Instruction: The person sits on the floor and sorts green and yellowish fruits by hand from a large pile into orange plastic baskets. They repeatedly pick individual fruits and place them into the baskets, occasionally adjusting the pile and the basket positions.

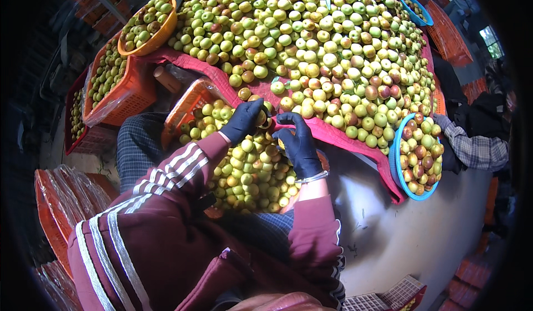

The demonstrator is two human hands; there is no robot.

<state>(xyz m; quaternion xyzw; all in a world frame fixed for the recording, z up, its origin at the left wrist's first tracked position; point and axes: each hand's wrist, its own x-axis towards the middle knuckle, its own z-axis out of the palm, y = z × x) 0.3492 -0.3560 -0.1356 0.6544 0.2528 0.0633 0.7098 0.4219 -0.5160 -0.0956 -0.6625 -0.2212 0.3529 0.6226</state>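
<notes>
Both hands wear dark gloves over the fruit-filled orange crate between my knees. My left hand grips a green-brown jujube at its fingertips, partly hidden by the fingers. Beside it, my right hand curls its fingers around another jujube, of which only a yellowish edge shows. Loose green jujubes fill the crate below both hands. Just beyond them, a large heap of green and reddish-brown jujubes lies on a raised surface edged with red padded cloth.
A blue basket of browner jujubes stands at the right, near another person's checked sleeve. At the left, an orange basket sits above a full orange crate. Plastic-wrapped crates stand at my left side.
</notes>
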